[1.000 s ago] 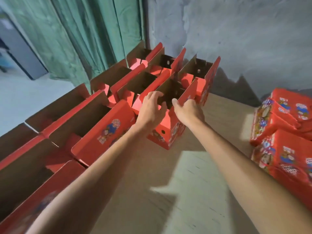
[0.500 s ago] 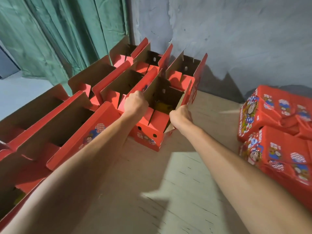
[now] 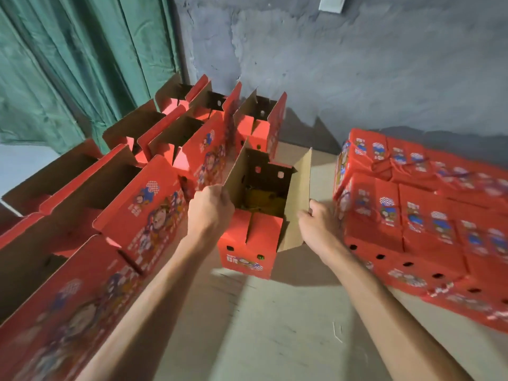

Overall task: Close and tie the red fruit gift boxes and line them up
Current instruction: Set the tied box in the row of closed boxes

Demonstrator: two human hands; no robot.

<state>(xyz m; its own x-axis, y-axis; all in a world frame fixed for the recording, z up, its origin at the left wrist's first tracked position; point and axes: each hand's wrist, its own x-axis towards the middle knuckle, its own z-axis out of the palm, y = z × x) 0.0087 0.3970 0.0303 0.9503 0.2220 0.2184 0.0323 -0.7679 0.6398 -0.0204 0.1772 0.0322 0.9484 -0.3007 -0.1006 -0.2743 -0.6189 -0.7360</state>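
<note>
Left hand and right hand each grip a side flap of the open box, fingers curled over the edges, probably steadying it for closing.

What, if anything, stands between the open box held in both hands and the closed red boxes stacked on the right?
Nothing visible. The left hand and right hand grip the side flaps of the open box. Between it and the closed boxes on the right lies only a strip of bare floor.

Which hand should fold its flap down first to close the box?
Probably the right hand: it grips the right flap, which already leans outward, free. The left hand holds its flap close against neighbouring open boxes.
</note>
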